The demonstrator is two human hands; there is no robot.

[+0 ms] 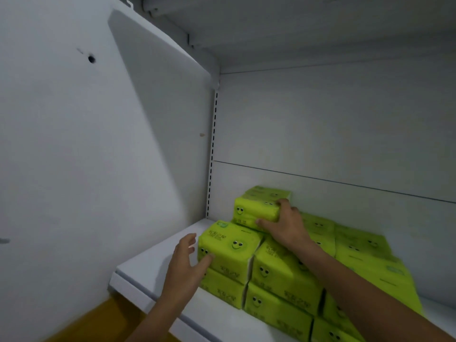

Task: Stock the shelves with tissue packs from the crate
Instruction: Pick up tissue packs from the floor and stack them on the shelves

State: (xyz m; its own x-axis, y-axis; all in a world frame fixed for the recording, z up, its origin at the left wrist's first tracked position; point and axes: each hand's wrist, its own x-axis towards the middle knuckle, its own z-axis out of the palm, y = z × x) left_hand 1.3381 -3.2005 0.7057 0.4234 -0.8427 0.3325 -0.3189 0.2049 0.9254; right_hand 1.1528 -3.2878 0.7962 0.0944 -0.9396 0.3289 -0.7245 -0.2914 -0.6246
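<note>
Right hand (283,224) grips top tissue pack (254,209); left hand (183,262) relaxed, touching front pack (229,245). Likely light, squashy; hold ends.

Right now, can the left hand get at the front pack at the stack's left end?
Probably yes: the left hand is open beside the front pack, thumb about touching its end, nothing between. The right hand grips a higher pack behind, out of the way.

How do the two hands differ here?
The right hand grips the top pack, thumb and fingers curled round its end; the left hand is open, touching the lower front pack. The right hand reaches higher and deeper into the shelf than the left. Both are bare and touch a green pack.
</note>
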